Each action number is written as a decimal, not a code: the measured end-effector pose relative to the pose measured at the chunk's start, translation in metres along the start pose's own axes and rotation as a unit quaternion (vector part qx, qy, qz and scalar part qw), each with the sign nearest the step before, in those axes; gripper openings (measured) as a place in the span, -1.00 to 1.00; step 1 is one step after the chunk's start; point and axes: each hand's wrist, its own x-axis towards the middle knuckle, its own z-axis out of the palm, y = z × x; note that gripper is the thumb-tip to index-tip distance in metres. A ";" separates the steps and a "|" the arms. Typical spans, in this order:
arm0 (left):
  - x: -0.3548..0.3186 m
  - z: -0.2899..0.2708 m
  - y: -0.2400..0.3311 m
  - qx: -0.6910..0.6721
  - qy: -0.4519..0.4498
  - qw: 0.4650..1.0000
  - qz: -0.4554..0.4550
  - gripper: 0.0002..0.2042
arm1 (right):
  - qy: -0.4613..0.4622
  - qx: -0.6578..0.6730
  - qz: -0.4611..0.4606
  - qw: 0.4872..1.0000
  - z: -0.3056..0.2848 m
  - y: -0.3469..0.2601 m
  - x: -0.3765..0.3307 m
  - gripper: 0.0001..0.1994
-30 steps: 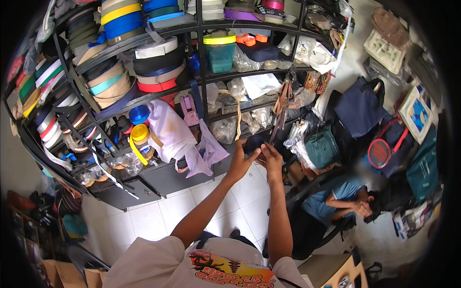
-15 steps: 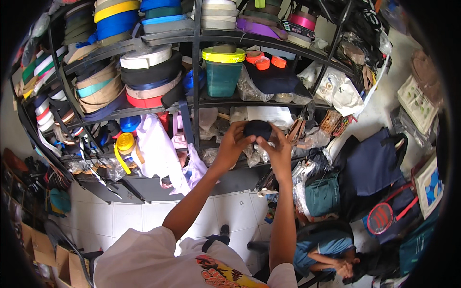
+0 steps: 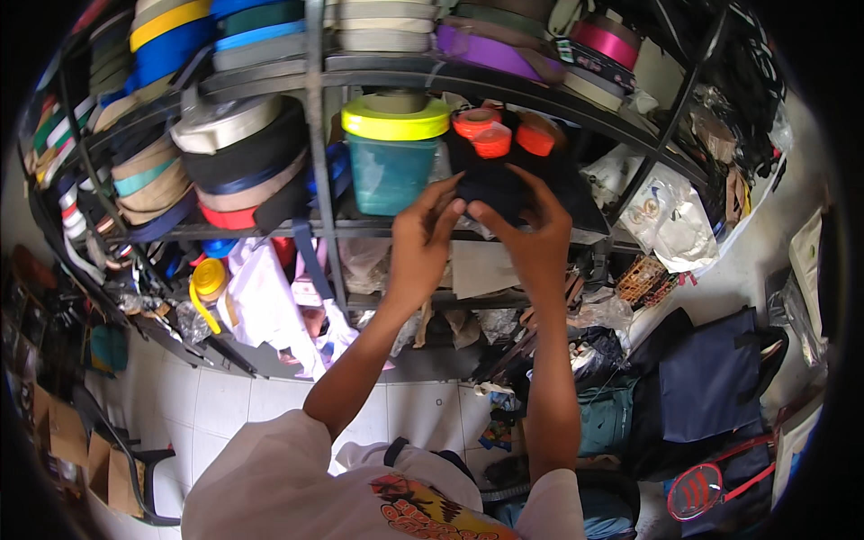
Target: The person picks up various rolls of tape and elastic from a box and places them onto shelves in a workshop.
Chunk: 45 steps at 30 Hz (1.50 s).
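Between my two raised hands is a black roll [image 3: 490, 193], apparently of strap or tape, hard to tell from the dark cloth behind it. My left hand [image 3: 425, 236] grips its left side, thumb toward the middle. My right hand [image 3: 533, 232] has hold of the right side, with the thumb at the near edge and the fingers curving around. Both are at the middle shelf, just in front of several orange rolls [image 3: 490, 135]. Left of them stands a teal plastic bin [image 3: 391, 175] topped by a bright yellow roll [image 3: 396, 115].
Black shelving [image 3: 315, 135] spans the front, stacked with webbing rolls. A plastic-wrapped white bundle [image 3: 670, 207] lies on the right. Below hang a pale lilac cloth [image 3: 270, 301] and a yellow roll [image 3: 209, 279]. Dark blue bags [image 3: 711, 378] and a red-framed racket [image 3: 695, 490] crowd the right.
My hands have carried the black roll up and forward, from the lower shelf to the middle one by the orange rolls. The view has come closer to the shelving.
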 end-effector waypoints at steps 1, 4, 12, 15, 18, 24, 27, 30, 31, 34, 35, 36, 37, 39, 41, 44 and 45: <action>0.001 0.001 0.000 -0.012 0.006 1.000 0.013 -0.68 | -0.003 0.024 -0.004 1.000 -0.002 -0.002 0.002 -0.42; -0.001 0.006 0.020 -0.060 -0.018 0.997 0.052 -0.64 | -0.012 0.067 -0.030 0.997 -0.012 -0.005 0.006 -0.43; 0.018 0.062 0.027 0.008 -0.018 0.997 0.075 -0.59 | -0.019 0.135 -0.033 0.990 -0.054 0.021 0.033 -0.42; 0.032 0.080 0.034 0.087 -0.051 0.988 0.116 -0.55 | 0.000 0.157 -0.071 0.985 -0.075 0.012 0.048 -0.41; 0.060 0.105 0.055 0.157 -0.079 0.971 0.164 -0.53 | 0.022 0.148 -0.076 0.986 -0.098 0.014 0.082 -0.40; 0.137 0.155 0.066 0.198 0.005 0.932 0.303 -0.59 | 0.052 0.092 -0.157 0.982 -0.129 0.002 0.154 -0.42; 0.157 0.168 0.087 0.158 0.001 0.944 0.288 -0.66 | 0.067 0.091 -0.165 0.980 -0.143 -0.001 0.184 -0.43; 0.185 0.172 0.079 0.144 0.003 0.916 0.374 -0.69 | 0.067 0.101 -0.187 0.975 -0.153 0.002 0.205 -0.49; 0.194 0.165 0.077 0.182 0.001 0.922 0.342 -0.69 | 0.076 0.075 -0.171 0.980 -0.154 0.006 0.209 -0.48; 0.225 0.144 0.081 0.201 -0.033 0.944 0.260 -0.69 | 0.095 0.033 -0.151 0.983 -0.163 0.022 0.220 -0.34; 0.237 0.133 0.078 0.207 -0.044 0.940 0.267 -0.70 | 0.079 0.019 -0.148 0.986 -0.157 0.028 0.224 -0.32; 0.241 0.128 0.077 0.212 -0.057 0.936 0.275 -0.71 | 0.068 0.004 -0.145 0.987 -0.150 0.037 0.227 -0.31; 0.243 0.126 0.073 0.221 -0.054 0.932 0.284 -0.71 | 0.055 -0.010 -0.142 0.988 -0.144 0.046 0.228 -0.30; 0.244 0.123 0.072 0.243 -0.050 0.921 0.302 -0.71 | 0.060 -0.053 -0.153 0.985 -0.126 0.051 0.219 -0.31; 0.240 0.125 0.067 0.281 -0.063 0.908 0.303 -0.69 | 0.032 -0.129 -0.131 0.982 -0.119 0.058 0.212 -0.36; 0.232 0.126 0.054 0.316 -0.109 0.889 0.312 -0.69 | 0.054 -0.197 -0.156 0.966 -0.114 0.064 0.207 -0.36; 0.231 0.125 0.050 0.324 -0.128 0.882 0.316 -0.69 | 0.071 -0.232 -0.211 0.947 -0.112 0.067 0.207 -0.35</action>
